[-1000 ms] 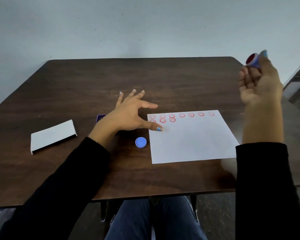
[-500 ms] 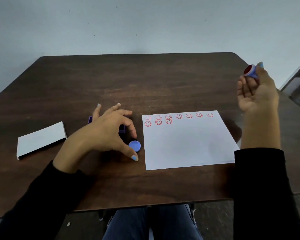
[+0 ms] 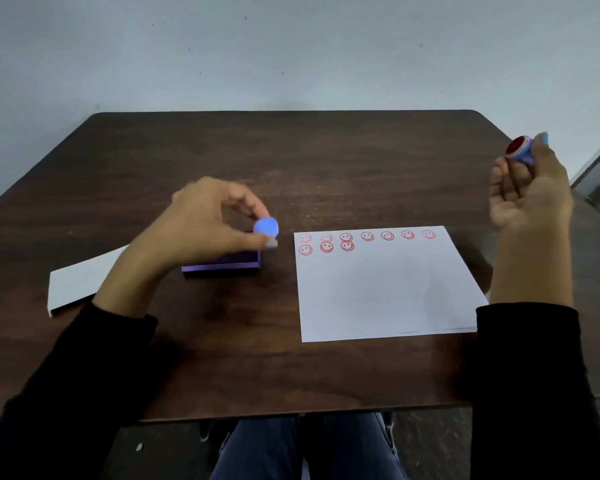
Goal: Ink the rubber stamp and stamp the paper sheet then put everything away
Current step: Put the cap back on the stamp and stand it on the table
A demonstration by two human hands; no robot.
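Observation:
My right hand (image 3: 530, 188) is raised at the right of the table, shut on a small blue stamp (image 3: 519, 150) whose red inked face points left. My left hand (image 3: 201, 226) hovers over the table's middle, pinching a round blue cap (image 3: 266, 227) between thumb and fingers. Below that hand a purple box (image 3: 222, 263), partly hidden, rests on the table. The white paper sheet (image 3: 385, 289) lies right of centre with two rows of red smiley prints along its far edge.
A white cardboard lid or sleeve (image 3: 80, 284) lies at the left of the dark wooden table (image 3: 291, 161). A pale wall stands behind the table. My knees show below the table's near edge.
My left hand left the paper's corner, went to the blue cap lying on the table, took hold of it and lifted it. My right hand with the stamp sank slightly.

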